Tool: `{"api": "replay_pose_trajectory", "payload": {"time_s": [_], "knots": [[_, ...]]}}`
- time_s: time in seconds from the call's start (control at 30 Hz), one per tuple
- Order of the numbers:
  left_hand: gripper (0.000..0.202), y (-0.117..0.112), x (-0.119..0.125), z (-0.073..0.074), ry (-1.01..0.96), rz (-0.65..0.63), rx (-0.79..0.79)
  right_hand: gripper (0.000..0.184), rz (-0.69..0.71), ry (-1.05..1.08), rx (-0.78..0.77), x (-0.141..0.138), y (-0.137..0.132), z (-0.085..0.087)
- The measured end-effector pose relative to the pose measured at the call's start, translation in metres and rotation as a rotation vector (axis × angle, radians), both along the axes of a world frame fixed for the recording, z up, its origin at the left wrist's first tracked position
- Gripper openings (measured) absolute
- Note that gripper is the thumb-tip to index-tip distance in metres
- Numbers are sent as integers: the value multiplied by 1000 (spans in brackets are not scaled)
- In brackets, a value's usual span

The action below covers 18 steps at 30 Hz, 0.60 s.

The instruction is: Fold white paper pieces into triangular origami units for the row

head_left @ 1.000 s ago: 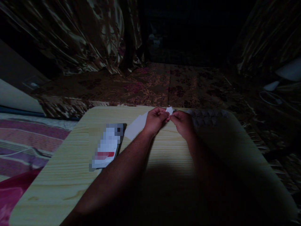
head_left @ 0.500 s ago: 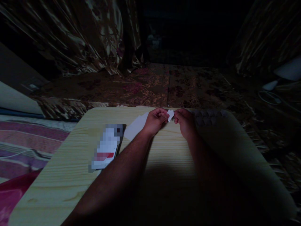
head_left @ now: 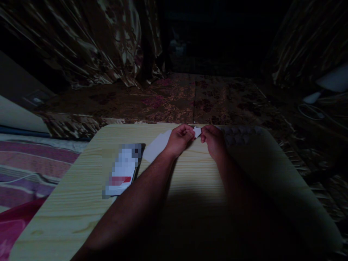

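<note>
Between my hands is a small folded piece of white paper (head_left: 197, 132), held above the far part of the wooden table. My left hand (head_left: 179, 139) pinches its left side between thumb and fingers. At its right edge, my right hand (head_left: 213, 139) is closed with thumb and forefinger on the paper. White paper sheets (head_left: 156, 146) lie on the table just left of my left hand, partly covered by it. Beyond my right hand, several small dark folded-looking pieces (head_left: 237, 135) sit in rows; the dim light hides their detail.
The pale wooden table (head_left: 70, 203) has rounded corners. A blurred-out white and red box-like object (head_left: 122, 170) lies on its left. Patterned cloth (head_left: 174, 98) covers a ledge behind. A striped bed cover (head_left: 32, 159) is at left, a white lamp (head_left: 334, 79) at far right.
The small paper between my fingers has turned slightly, and its visible shape looks smaller. Both hands stay in nearly the same place.
</note>
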<state>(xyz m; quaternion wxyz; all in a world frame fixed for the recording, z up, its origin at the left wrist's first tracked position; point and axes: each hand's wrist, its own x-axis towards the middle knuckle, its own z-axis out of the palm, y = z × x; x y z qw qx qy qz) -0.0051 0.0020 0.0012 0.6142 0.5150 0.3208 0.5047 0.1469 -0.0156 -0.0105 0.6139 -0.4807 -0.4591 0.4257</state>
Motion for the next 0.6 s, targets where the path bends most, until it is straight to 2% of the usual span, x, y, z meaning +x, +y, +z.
{"api": "replay_pose_trajectory", "payload": {"time_s": [0.17, 0.37, 0.47, 0.6], "knots": [[29, -2, 2, -2, 75, 3, 78, 19, -12, 138, -19, 0, 1, 5], [21, -4, 2, -2, 167, 48, 148, 17, -63, 45, -63, -3, -4, 14], [21, -3, 2, -3, 179, 47, 139, 18, -51, 19, -94, -3, -3, 11], [23, -2, 2, -5, 169, 23, 125, 16, -29, 18, -61, -1, -1, 5]]}}
